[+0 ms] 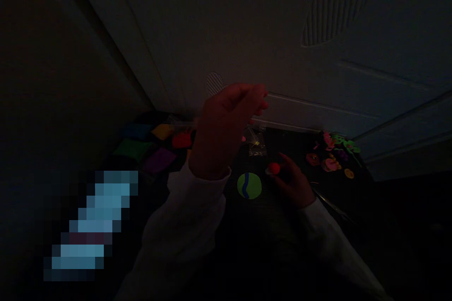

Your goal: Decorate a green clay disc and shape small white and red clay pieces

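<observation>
The scene is very dark. My left hand (228, 120) is raised high, close to the camera, in front of the pale panel. Its fingers are bent and pressed together towards the right; whatever may be between them is hidden. Lower and to the right, my right hand (294, 183) is closed on a small red ball (274, 168), with a bit of white showing just under it. Left of this hand, a round green disc (254, 186) with a wavy blue stripe lies flat on the dark table.
Coloured packets, among them a green packet (132, 149) and a purple packet (159, 160), lie at the back left. A clear plastic bag (257, 146) rests near the panel. Scissors (334, 204) lie beside my right wrist. Colourful cut-outs (331, 163) are piled at the right.
</observation>
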Demonstrator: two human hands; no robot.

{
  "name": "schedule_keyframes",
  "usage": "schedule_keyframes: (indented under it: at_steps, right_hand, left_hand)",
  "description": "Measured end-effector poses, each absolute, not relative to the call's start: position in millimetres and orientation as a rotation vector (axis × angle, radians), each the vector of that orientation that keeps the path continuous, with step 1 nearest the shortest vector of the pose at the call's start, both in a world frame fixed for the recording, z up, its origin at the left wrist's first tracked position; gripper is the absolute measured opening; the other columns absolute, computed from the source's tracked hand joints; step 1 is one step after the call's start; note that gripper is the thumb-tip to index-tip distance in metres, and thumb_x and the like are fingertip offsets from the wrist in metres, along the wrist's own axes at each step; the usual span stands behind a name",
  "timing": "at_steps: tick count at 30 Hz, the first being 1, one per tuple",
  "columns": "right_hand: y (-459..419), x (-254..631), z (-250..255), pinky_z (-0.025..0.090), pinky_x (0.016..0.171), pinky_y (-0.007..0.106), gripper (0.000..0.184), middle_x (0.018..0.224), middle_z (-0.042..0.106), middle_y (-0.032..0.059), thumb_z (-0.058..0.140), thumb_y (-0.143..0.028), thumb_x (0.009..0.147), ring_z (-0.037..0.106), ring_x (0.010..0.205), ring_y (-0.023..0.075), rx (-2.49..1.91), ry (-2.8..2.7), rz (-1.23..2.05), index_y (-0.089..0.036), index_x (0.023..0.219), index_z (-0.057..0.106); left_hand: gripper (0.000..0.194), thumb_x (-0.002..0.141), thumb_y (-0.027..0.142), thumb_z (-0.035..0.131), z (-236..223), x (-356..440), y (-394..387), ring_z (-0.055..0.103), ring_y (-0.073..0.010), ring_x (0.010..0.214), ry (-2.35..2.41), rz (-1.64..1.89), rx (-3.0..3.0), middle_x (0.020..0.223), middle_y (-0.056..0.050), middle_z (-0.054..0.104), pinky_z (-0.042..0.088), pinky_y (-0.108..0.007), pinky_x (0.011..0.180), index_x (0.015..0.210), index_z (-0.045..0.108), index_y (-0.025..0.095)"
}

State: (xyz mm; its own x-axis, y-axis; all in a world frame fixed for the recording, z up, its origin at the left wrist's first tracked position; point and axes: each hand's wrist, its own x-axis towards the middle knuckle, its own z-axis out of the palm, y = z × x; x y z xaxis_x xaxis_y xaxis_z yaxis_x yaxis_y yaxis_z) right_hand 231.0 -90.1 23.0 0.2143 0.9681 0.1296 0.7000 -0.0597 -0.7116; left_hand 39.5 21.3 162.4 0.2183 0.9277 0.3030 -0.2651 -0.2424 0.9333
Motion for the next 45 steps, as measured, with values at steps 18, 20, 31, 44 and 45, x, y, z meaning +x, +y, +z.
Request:
schedule_keyframes:
  at_steps: [18, 20, 31, 44, 45]
  right_hand:
    - [-78, 227, 203, 0.059, 0.07, 0.028, 0.066, 0.084, 0.071, -0.0036, 0.07, -0.005, 0.066, 0.07, 0.078, 0.0129, -1.272, -1.343, 1.132, -0.028, 0.124, 0.052]
    - [-79, 226, 204, 0.058, 0.068, 0.027, 0.061, 0.082, 0.07, -0.0045, 0.07, -0.005, 0.066, 0.069, 0.075, 0.0115, -1.268, -1.355, 1.122, -0.027, 0.121, 0.054]
    - [-81, 217, 206, 0.055, 0.062, 0.022, 0.049, 0.083, 0.069, -0.0035, 0.067, -0.011, 0.073, 0.066, 0.07, 0.0095, -1.274, -1.319, 1.077, -0.027, 0.118, 0.056]
    - [-63, 178, 161, 0.053, 0.079, 0.034, 0.028, 0.097, 0.066, 0.0008, 0.068, -0.021, 0.077, 0.065, 0.089, 0.0165, -1.259, -1.336, 0.515, -0.028, 0.102, 0.059]
    - [-61, 177, 160, 0.053, 0.079, 0.035, 0.027, 0.098, 0.066, 0.0013, 0.067, -0.021, 0.078, 0.064, 0.09, 0.0171, -1.263, -1.34, 0.475, -0.028, 0.103, 0.059]
  left_hand:
    - [0.066, 0.075, 0.025, 0.07, 163, 42, 2, 0.05, -0.0248, 0.123, 0.254, 0.943, 2.035, 0.139, -0.003, 0.05, 0.036, -0.037, 0.108, 0.136, 0.045, 0.032]
    - [0.06, 0.078, 0.024, 0.068, 162, 41, 1, 0.051, -0.0235, 0.124, 0.283, 0.921, 1.85, 0.137, -0.003, 0.053, 0.04, -0.034, 0.105, 0.133, 0.048, 0.033]
    - [0.026, 0.079, 0.02, 0.067, 167, 43, 4, 0.067, -0.0149, 0.096, 0.308, 0.835, 1.452, 0.105, 0.0, 0.073, 0.053, -0.023, 0.083, 0.104, 0.069, 0.03]
    - [0.012, 0.079, 0.029, 0.067, 158, 45, 19, 0.068, -0.0143, 0.084, 0.476, 1.106, 1.298, 0.089, 0.002, 0.074, 0.054, -0.024, 0.076, 0.091, 0.071, 0.029]
    - [0.014, 0.08, 0.03, 0.066, 157, 44, 20, 0.068, -0.0159, 0.09, 0.459, 1.113, 1.288, 0.094, 0.0, 0.074, 0.054, -0.026, 0.08, 0.093, 0.072, 0.028]
